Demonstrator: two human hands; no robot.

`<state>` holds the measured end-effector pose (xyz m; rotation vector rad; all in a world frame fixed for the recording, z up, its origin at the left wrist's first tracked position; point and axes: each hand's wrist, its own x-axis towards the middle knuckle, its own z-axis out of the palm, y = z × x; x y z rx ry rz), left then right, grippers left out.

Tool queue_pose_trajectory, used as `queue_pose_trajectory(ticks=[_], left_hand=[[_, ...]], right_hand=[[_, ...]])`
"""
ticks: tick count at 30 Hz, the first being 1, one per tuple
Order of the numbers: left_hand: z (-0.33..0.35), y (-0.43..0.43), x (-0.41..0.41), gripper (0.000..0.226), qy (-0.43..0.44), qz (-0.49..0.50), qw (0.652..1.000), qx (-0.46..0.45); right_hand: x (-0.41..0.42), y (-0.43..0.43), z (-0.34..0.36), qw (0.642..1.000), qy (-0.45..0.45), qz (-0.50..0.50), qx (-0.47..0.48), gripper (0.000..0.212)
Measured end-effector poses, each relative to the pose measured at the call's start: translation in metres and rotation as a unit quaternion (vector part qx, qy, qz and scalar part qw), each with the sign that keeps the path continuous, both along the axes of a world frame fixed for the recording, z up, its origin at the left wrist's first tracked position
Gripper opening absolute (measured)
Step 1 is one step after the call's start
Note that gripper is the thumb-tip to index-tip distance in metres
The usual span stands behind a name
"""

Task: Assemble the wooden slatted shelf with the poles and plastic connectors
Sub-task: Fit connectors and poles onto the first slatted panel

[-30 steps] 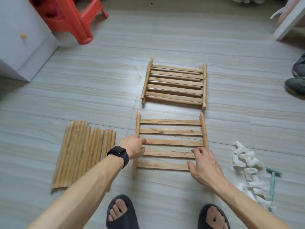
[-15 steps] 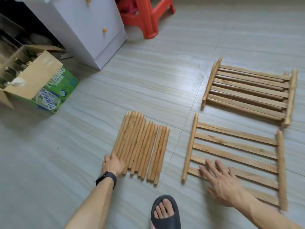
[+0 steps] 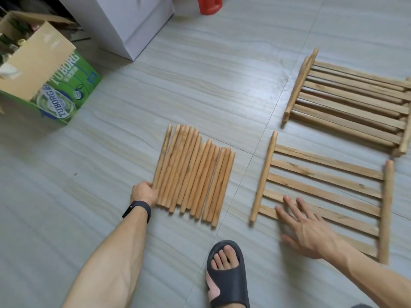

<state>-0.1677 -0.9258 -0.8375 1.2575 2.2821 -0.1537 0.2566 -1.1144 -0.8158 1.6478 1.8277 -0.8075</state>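
Several round wooden poles point(image 3: 195, 174) lie side by side in a row on the tiled floor. My left hand point(image 3: 144, 193), with a black watch on the wrist, grips the near end of the leftmost poles. To the right lies a single slatted shelf panel point(image 3: 324, 187). My right hand point(image 3: 304, 225) rests flat on its near slats with fingers spread. Beyond it a stack of more slatted panels point(image 3: 349, 103) lies on the floor. No plastic connectors are in view.
An open green beer carton point(image 3: 44, 72) stands at the far left. A white cabinet point(image 3: 124, 21) and a red stool leg point(image 3: 210, 5) are at the back. My foot in a dark slipper point(image 3: 226, 274) is between my arms.
My view swung left. My left hand left the panel's side rail, went to the pole row, and now grips its left edge. My right hand stays flat on the panel.
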Motion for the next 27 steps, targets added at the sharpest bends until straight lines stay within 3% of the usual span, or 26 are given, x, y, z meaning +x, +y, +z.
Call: queue_pose_trajectory(ticks=[3, 6, 8, 10, 12, 13, 14, 16, 19, 22, 27], left_hand=[[0.016, -0.003, 0.0, 0.036, -0.006, -0.003, 0.999, 0.033], [0.037, -0.018, 0.012, 0.034, -0.016, -0.095, 0.991, 0.093], [0.05, -0.033, 0.03, 0.031, -0.042, -0.191, 0.971, 0.138], [0.059, -0.053, 0.056, 0.025, -0.075, -0.3, 0.937, 0.164], [0.061, -0.074, 0.085, 0.024, -0.102, -0.406, 0.894, 0.161], [0.06, -0.083, 0.101, 0.023, -0.112, -0.453, 0.871, 0.153], [0.057, -0.093, 0.117, 0.022, -0.119, -0.496, 0.848, 0.143], [0.053, -0.11, 0.151, 0.02, -0.125, -0.568, 0.805, 0.12], [0.049, -0.128, 0.197, 0.023, -0.112, -0.625, 0.769, 0.073], [0.042, -0.142, 0.226, 0.026, -0.11, -0.643, 0.756, 0.056], [0.032, -0.153, 0.234, 0.027, -0.118, -0.622, 0.774, 0.023]], right_hand=[[0.002, 0.002, 0.004, 0.999, 0.019, -0.031, 0.011, 0.082], [-0.001, 0.0, 0.023, 0.963, 0.133, -0.227, 0.055, 0.098], [0.003, -0.012, 0.038, 0.87, 0.252, -0.414, 0.093, 0.085], [0.012, -0.029, 0.052, 0.724, 0.364, -0.579, 0.095, 0.079], [0.022, -0.049, 0.063, 0.584, 0.44, -0.677, 0.082, 0.066], [0.026, -0.061, 0.067, 0.548, 0.45, -0.699, 0.091, 0.055], [0.029, -0.073, 0.068, 0.541, 0.437, -0.71, 0.107, 0.044], [0.035, -0.097, 0.065, 0.573, 0.368, -0.718, 0.144, 0.032], [0.043, -0.132, 0.054, 0.591, 0.297, -0.732, 0.161, 0.035], [0.052, -0.16, 0.041, 0.598, 0.235, -0.744, 0.184, 0.026], [0.056, -0.182, 0.034, 0.667, 0.204, -0.698, 0.163, 0.024]])
